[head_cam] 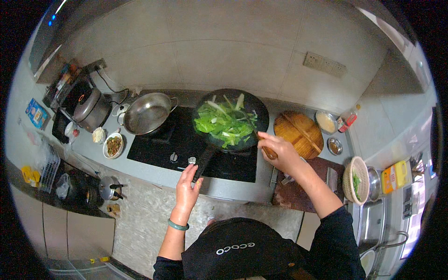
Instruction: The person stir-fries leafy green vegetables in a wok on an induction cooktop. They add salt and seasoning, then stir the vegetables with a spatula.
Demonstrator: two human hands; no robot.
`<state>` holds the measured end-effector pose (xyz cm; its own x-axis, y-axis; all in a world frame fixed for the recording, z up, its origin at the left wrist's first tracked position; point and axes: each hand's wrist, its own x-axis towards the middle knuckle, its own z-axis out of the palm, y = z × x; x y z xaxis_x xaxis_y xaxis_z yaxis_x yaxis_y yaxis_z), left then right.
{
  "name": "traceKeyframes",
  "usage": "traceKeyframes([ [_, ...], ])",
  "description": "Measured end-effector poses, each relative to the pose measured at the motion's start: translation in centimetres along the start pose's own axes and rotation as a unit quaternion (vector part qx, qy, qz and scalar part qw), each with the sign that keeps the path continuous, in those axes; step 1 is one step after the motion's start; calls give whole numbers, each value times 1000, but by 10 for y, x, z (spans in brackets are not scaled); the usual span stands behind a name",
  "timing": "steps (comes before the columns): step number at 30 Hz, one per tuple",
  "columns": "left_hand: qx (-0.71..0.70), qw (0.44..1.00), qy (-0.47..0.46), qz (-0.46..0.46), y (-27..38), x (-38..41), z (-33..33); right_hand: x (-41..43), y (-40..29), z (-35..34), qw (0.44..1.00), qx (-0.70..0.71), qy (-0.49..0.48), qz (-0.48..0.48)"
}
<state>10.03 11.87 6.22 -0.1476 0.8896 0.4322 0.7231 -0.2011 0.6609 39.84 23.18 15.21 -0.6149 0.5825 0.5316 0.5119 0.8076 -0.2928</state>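
A dark wok (229, 147) with a black handle sits on the right side of the black glass hob (154, 150). Chopped leafy greens (224, 122) fill its middle. My right hand (278, 152) grips the wooden handle of a spatula (260, 136), whose metal end reaches into the greens. Close to the wok handle (204, 162), my left hand (188, 185) has its fingers extended near the hob's knob (191, 160); whether it touches the handle or the knob is not clear. An empty steel wok (148, 113) stands to the left.
Right of the wok lie a round wooden lid (297, 134), a cutting board (294, 196), a steel bowl (335, 146) and a basket with greens (355, 180). To the left are a bowl of chopped food (113, 145) and a large lidded cooker (91, 108). A sink (372, 220) is at far right.
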Motion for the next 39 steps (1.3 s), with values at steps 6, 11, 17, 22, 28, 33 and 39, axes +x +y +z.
traceKeyframes([
  [6, -12, 1000, 7, 6, 8, 1, 7, -9, 11, 27, 1000, 12, -16, -18],
  [11, 131, 985, 91, 63, 16, -9, 10, -56, -9, 65, 997, 18, -54, -53],
  [17, -11, 978, 15, 208, 103, -42, 44, -90, -3, 95, 998, 17, 11, 57],
  [22, -179, 921, -288, 192, 147, -64, 100, -158, 0, 47, 975, 30, -4, 221],
  [28, -207, 950, -229, -56, 134, -65, 256, -269, 30, 10, 885, 157, 154, 411],
  [33, -249, 895, -318, -191, 141, -33, 306, -301, 25, -11, 842, 203, 151, 476],
  [39, -339, 839, -385, -183, 139, -32, 303, -279, 39, -46, 896, 144, 141, 396],
])
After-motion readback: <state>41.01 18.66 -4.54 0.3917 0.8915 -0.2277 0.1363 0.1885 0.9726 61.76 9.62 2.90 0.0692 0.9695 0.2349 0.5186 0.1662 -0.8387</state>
